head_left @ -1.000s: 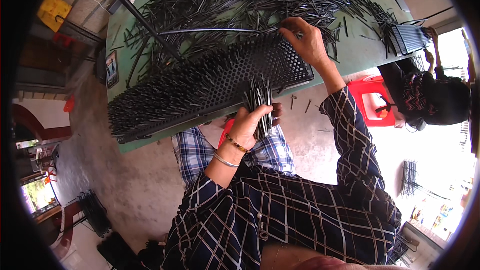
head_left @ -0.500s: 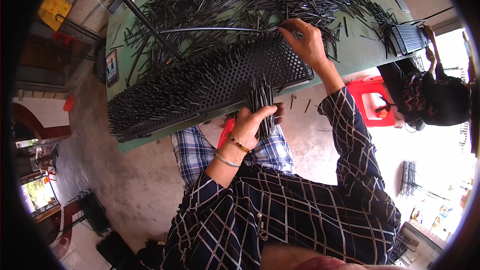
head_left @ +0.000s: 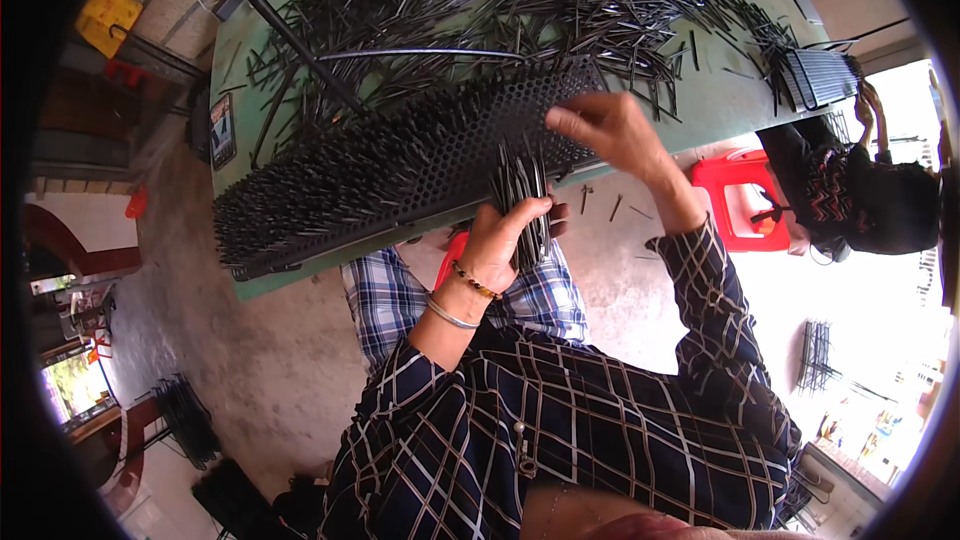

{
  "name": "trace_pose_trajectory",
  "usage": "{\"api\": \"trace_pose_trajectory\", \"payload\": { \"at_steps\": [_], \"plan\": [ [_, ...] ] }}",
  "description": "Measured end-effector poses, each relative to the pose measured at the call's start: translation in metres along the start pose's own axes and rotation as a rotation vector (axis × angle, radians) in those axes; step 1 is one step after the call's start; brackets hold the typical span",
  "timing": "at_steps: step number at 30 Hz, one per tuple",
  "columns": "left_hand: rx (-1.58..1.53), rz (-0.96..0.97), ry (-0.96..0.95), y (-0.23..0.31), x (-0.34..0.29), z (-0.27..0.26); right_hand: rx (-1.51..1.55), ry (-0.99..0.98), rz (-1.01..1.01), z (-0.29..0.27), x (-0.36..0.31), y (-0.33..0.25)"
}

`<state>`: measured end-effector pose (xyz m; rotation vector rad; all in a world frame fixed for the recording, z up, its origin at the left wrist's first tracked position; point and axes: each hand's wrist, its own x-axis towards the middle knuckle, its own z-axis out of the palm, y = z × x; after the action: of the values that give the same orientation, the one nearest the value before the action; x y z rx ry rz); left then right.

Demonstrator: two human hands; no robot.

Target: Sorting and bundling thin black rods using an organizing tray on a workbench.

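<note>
My left hand (head_left: 505,240) is closed around an upright bundle of thin black sticks (head_left: 520,190), whose tops fan out over the near edge of a long black perforated tray (head_left: 470,165). Many similar short sticks (head_left: 330,175) stand in the tray's holes from its left end to about the middle. Toward the tray's right end, holes without sticks show. My right hand (head_left: 615,135) hovers over that end, thumb and fingers curled toward each other. It is slightly blurred, and anything small between the fingertips cannot be made out.
Loose black sticks (head_left: 560,0) lie heaped across the green table (head_left: 730,90). A black rod (head_left: 280,30) slants over the tray's far left, near a phone (head_left: 222,130). A red stool (head_left: 735,205) stands at the right, where another person (head_left: 850,185) handles a wire rack (head_left: 818,78).
My right hand has moved back toward me from the tray's far edge, closer to the bundle. My left hand keeps its hold on the sticks, almost unmoved.
</note>
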<state>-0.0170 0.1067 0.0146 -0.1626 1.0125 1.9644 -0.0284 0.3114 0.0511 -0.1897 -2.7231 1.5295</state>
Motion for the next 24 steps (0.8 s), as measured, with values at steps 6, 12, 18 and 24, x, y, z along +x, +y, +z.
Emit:
{"api": "trace_pose_trajectory", "payload": {
  "at_steps": [6, 12, 18, 24],
  "plan": [
    [-0.042, -0.026, -0.026, 0.003, 0.001, 0.008, 0.491, -0.128, 0.227, 0.014, -0.023, 0.01],
    [0.014, -0.021, -0.011, -0.005, 0.003, -0.004, 0.406, 0.171, 0.011, -0.011, -0.004, 0.013],
    [0.048, -0.055, -0.027, -0.008, 0.005, 0.002, 0.07, 0.452, -0.22, -0.049, 0.042, 0.027],
    [0.048, -0.073, -0.021, -0.012, 0.005, -0.002, 0.061, 0.415, -0.213, -0.048, 0.062, 0.045]
  ]
}}
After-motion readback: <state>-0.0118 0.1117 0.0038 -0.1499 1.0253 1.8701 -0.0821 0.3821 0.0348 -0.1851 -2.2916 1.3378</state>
